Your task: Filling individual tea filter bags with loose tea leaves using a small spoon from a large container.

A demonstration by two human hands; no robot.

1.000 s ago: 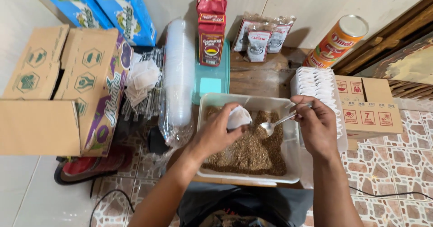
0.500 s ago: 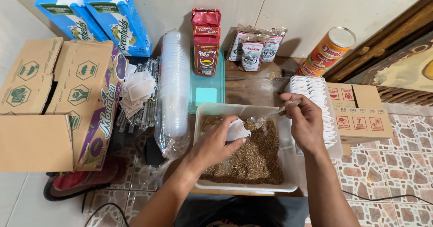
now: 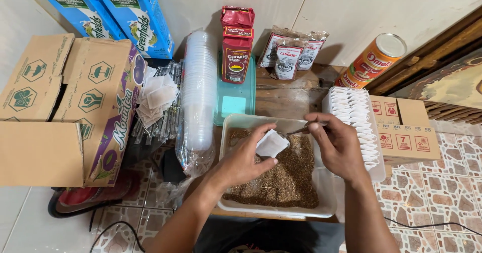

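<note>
**Filling a small white sachet over the tub of brown granules**

Small white sachet (image 3: 271, 143) pinched at its near-left edge between thumb and fingers of the left hand (image 3: 244, 158), held just above the brown loose granules (image 3: 281, 175) in the clear plastic tub (image 3: 327, 188). Mouth of the sachet turned toward the far right, facing the spoon; long axis running near-left to far-right, tilted a little upward. Metal spoon (image 3: 297, 130) gripped in the closed fingers of the right hand (image 3: 337, 145), bowl tip just at the sachet's opening, handle running right into the fist. Looks like the loading step: spoon at the mouth, contents going in or about to. Next move probably calls for a steady tip of the spoon and the mouth kept spread, or grains spill back into the tub.

Outward: row of white sachets (image 3: 357, 118) packed in a tray just right of the tub. Stack of clear plastic cups (image 3: 199, 94) in a bag to the left, loose empty sachets (image 3: 155, 98) beyond. Red packet (image 3: 236, 44) and orange can (image 3: 371, 60) far against the wall; cardboard boxes (image 3: 75, 97) far left.
</note>
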